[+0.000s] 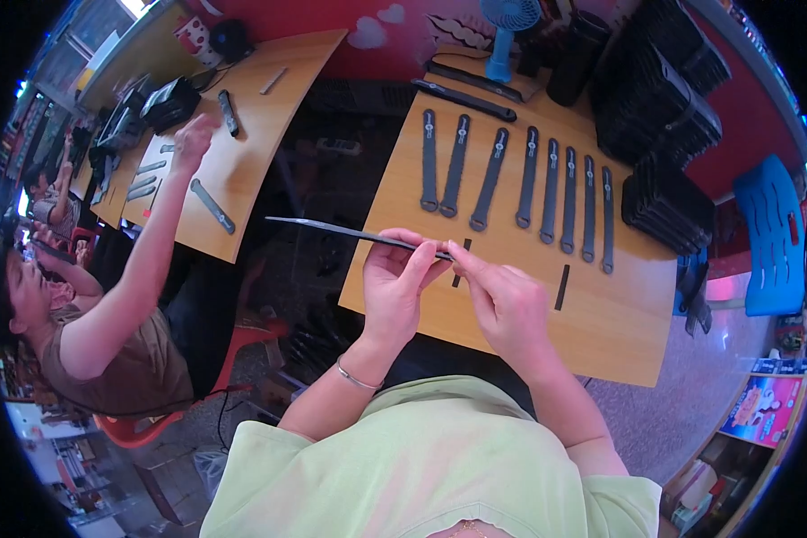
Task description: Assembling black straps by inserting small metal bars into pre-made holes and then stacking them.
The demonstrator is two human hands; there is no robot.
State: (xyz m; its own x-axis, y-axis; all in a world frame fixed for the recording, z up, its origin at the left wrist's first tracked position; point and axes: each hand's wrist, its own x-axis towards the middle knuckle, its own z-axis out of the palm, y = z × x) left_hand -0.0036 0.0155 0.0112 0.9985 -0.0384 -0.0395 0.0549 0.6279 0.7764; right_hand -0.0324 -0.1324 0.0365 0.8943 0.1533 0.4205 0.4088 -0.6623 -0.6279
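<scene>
A thin dark strap [345, 231] is held nearly edge-on above the front of the wooden table. My left hand [396, 291] grips it between thumb and fingers close to its right end. My right hand [508, 305] pinches that same end with thumb and forefinger. From my hands the long free part of the strap sticks out to the left, past the table edge. Beyond my hands, several dark grey straps [490, 177] lie side by side on the table, each with a loop-like end toward me. Two short black strips [562, 288] mark the tabletop near my right hand.
Stacks of black straps [659, 112] stand at the table's right rear, beside a dark cylinder [579, 58] and a light blue fan [502, 36]. A blue plastic chair [769, 238] is at right. On the left, a co-worker [108, 341] sits with one arm raised over another table [269, 108].
</scene>
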